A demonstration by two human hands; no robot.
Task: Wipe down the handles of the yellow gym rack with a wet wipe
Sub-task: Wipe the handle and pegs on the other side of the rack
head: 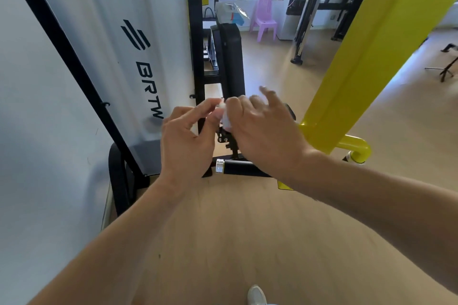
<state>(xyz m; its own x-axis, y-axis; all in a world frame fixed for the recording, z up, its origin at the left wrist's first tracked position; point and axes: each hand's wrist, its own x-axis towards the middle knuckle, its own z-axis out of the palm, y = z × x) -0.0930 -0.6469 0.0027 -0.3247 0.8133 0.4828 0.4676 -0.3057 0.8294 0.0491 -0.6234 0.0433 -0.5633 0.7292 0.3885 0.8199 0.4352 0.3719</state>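
Observation:
Both hands meet at the centre of the view around a small white wet wipe [225, 116]. My left hand [188, 141] pinches its left edge with thumb and fingertips. My right hand [262, 131] holds the wipe from the right, its fingers curled over it and the little finger raised. Most of the wipe is hidden behind my right hand. Below the hands runs a black padded handle [239, 167] with a chrome end cap. A thick yellow beam of the gym rack [371, 52] slants down at the right to a yellow curved bar [357, 147].
A white weight-stack shroud [119, 39] with a black frame stands at the left. A black seat pad [230, 57] sits behind the hands. The floor is tan wood. A pink plastic chair [264, 17] and a water dispenser [292, 7] stand far back. My shoe [256, 295] shows at the bottom edge.

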